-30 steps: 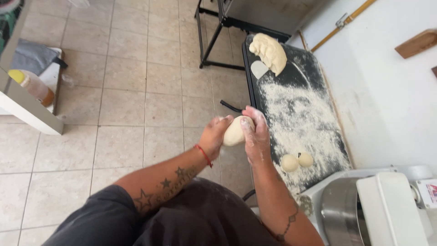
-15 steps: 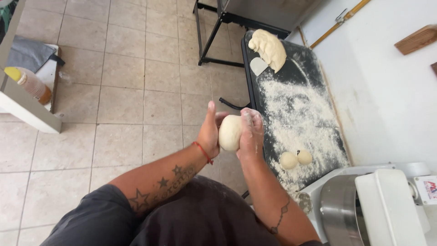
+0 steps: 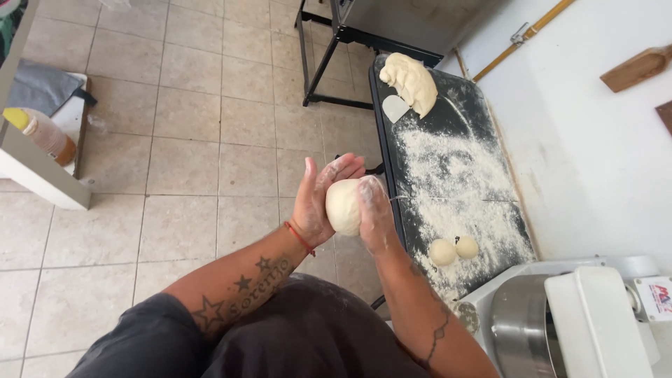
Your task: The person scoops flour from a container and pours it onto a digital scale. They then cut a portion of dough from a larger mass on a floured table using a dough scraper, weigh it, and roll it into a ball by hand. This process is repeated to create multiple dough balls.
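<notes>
Above the floor, beside the surface: we cup a pale, smooth dough ball (image 3: 344, 206) between both palms.
Left hand (image 3: 318, 199): fingers open, flat against the ball.
Right hand (image 3: 376, 213): floured fingers curled over it.
Done: two small round dough balls (image 3: 454, 249) rest on the black floured surface (image 3: 455, 161).
Left: a large cream dough mass (image 3: 413, 82) sits unportioned at the far end.
</notes>
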